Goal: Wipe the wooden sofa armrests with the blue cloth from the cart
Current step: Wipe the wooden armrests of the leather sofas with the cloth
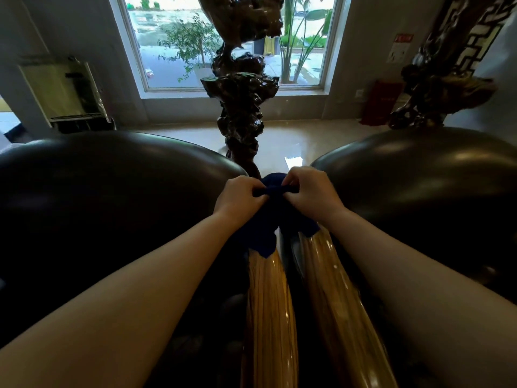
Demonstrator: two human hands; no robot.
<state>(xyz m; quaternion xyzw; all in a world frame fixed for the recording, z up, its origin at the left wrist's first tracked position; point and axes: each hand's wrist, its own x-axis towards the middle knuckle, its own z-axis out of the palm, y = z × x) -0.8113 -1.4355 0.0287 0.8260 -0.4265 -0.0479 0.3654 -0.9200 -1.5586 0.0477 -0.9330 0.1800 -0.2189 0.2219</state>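
Both hands (243, 197) pinch blue cloth (272, 189).

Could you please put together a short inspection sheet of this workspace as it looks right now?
Surface: two glossy wooden armrests, the left armrest and the right armrest, run side by side away from the camera.
Job's things: blue cloth bunched over the far ends of both armrests.
Clutter: nothing seen on the armrests besides the cloth.
Grippers: left hand and right hand both pinch the cloth's top edge.
Cables: nothing seen.
Surroundings: dark rounded cushions either side, carved dark wood stand ahead, window behind it, shiny pale floor.
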